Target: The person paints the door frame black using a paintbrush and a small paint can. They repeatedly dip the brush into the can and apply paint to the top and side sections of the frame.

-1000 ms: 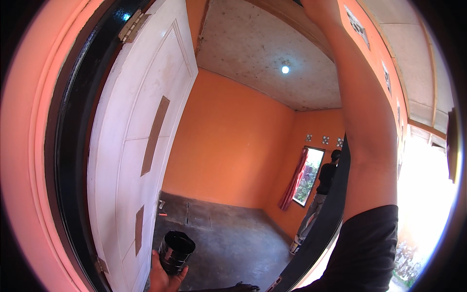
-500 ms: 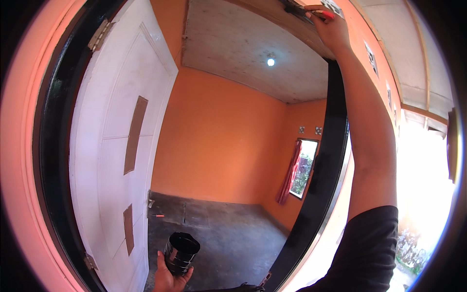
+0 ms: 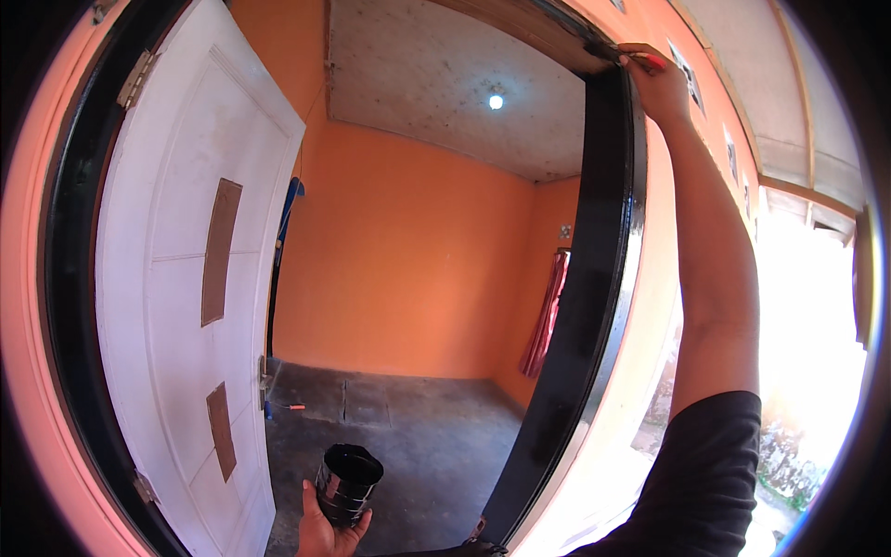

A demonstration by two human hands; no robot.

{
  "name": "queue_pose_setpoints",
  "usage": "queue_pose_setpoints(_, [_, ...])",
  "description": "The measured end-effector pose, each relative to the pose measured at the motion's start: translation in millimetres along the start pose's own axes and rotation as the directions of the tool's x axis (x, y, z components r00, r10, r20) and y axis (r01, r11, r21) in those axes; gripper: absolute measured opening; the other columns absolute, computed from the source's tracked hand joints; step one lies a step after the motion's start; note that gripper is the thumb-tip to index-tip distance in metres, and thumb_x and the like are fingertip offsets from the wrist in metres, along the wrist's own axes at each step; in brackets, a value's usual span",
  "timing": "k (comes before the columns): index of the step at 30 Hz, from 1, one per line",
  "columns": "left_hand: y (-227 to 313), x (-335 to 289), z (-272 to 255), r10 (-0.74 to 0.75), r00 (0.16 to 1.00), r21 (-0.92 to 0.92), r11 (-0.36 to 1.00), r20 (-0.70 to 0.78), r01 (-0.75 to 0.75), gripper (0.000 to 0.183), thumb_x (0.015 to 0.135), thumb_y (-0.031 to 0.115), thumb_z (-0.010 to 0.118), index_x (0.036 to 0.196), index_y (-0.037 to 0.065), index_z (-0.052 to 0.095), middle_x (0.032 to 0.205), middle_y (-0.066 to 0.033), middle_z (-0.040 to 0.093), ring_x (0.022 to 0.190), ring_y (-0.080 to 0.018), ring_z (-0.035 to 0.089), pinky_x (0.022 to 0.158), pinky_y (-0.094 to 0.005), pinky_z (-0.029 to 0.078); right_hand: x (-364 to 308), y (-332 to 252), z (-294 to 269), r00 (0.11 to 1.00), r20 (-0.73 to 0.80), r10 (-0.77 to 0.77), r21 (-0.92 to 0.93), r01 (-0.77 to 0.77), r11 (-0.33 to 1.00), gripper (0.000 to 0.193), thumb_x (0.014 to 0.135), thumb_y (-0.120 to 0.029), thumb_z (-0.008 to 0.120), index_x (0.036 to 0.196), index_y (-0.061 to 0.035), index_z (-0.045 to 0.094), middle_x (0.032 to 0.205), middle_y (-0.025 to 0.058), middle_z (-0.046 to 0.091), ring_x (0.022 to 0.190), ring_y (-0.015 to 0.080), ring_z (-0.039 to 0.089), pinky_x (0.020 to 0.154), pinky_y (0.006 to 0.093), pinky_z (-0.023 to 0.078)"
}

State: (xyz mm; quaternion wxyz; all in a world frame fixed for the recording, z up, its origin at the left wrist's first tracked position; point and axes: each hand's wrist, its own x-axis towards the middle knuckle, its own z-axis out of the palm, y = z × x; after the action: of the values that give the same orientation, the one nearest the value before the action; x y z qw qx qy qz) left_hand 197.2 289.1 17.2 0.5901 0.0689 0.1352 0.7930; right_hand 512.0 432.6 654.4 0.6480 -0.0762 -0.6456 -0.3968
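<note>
At the lower middle, my left hand [image 3: 325, 533] is wrapped round a can of black paint [image 3: 347, 499], held upright with its open top facing me. My right arm is raised high. Its hand [image 3: 664, 88] grips a paintbrush with a red handle [image 3: 653, 61], and the bristles meet the upper right corner of the door frame [image 3: 601, 50]. The frame's right post [image 3: 594, 251] is glossy black. Along the underside of the top beam [image 3: 520, 31], brown wood shows beside a black-painted edge.
A white door [image 3: 176, 241] with two brown strips stands swung inward on the left, hinged to the black left post [image 3: 70, 260]. Past the doorway lie a dark floor [image 3: 418, 436] with a small orange-handled tool [image 3: 295, 407], an orange wall [image 3: 399, 251] and a lit bulb [image 3: 496, 102].
My right hand and the paintbrush have moved right and down along the top beam to its corner. The view has shifted right; my left hand still holds the can at about the same place.
</note>
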Motion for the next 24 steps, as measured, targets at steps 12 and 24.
queue_pose_setpoints(12, [-43.7, -18.5, -11.1, 0.021, 0.999, -0.031, 0.999, -0.024, -0.022, 0.048, 0.1, 0.054, 0.043, 0.12, 0.013, 0.057, 0.102, -0.0093, 0.067, 0.091, -0.0269, 0.065, 0.082, -0.0447, 0.057, -19.9, 9.3, -37.2, 0.995, -0.098, -0.031, -0.093, 0.022, 0.995, 0.024, 0.091, -0.031, 0.068, 0.108, -0.0155, 0.073, 0.085, 0.0052, 0.073, 0.078, 0.0144, 0.066, 0.073, 0.028, 0.049])
queue_pose_setpoints(24, [-14.9, -82.7, -57.7, 0.017, 0.999, -0.098, 0.995, -0.048, -0.022, 0.054, 0.099, 0.057, 0.04, 0.129, 0.014, 0.055, 0.117, -0.013, 0.065, 0.103, -0.0321, 0.065, 0.086, -0.0465, 0.058, -178.0, -137.9, -70.3, 0.925, 0.029, 0.379, 0.321, -0.367, 0.873, 0.025, 0.092, -0.02, 0.065, 0.109, -0.0029, 0.07, 0.104, 0.0078, 0.071, 0.093, 0.0144, 0.067, 0.081, 0.0289, 0.052])
